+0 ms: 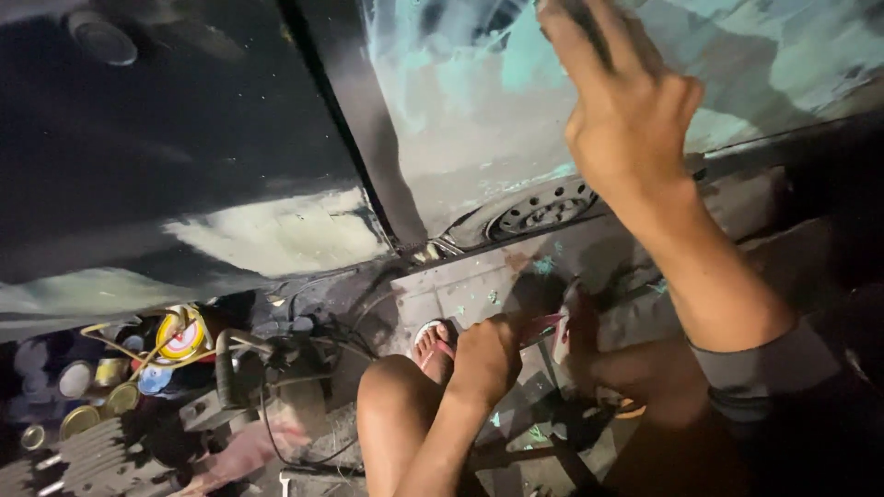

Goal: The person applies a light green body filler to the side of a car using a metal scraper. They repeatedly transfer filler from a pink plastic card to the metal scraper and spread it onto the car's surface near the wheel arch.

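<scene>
My right hand (626, 110) is raised against a car body panel (460, 101) smeared with pale grey and teal filler. Its fingers press a dark strip, likely a sanding sheet (589, 28), flat on the panel. My left hand (483, 354) hangs low over my bent knee (391, 396), curled around a reddish flat piece (545, 327) that sticks out to the right; what it is I cannot tell. Just left of that hand is my foot in a sandal (433, 345) on the floor.
A black pillar (368, 129) divides the filled panel from a dark door panel (166, 129) with a pale patch (276, 235). At lower left lie several tins (97, 391), a yellow-rimmed round thing (180, 336), hoses and a dark machine (239, 368). A wheel (543, 207) shows under the sill.
</scene>
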